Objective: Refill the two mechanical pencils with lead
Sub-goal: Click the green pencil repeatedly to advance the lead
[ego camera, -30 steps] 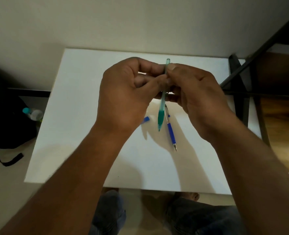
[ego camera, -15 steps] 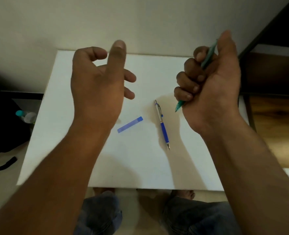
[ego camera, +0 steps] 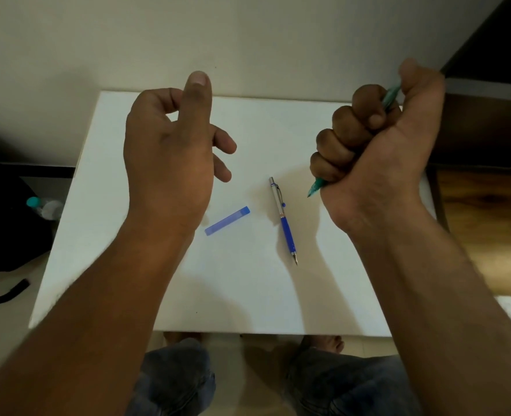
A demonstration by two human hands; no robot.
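My right hand [ego camera: 377,145] is raised over the right side of the white table [ego camera: 248,295] and grips a green mechanical pencil [ego camera: 316,187] in a fist, tip pointing down-left, top end poking out by the thumb. My left hand [ego camera: 170,151] hovers over the table's left half with fingers loosely spread and thumb up, holding nothing. A blue and silver mechanical pencil [ego camera: 284,219] lies on the table between the hands, tip toward me. A blue lead case [ego camera: 227,220] lies flat to its left.
A wall runs behind the table. A black bag [ego camera: 5,223] and a bottle with a teal cap [ego camera: 42,205] sit on the floor at left. Dark shelving with a wooden board [ego camera: 485,205] stands at right. My knees show below the table's near edge.
One second ago both hands held the green pencil together at the centre. They have since parted: the right hand took the pencil to the right in a fist, the left moved left with nothing in it.
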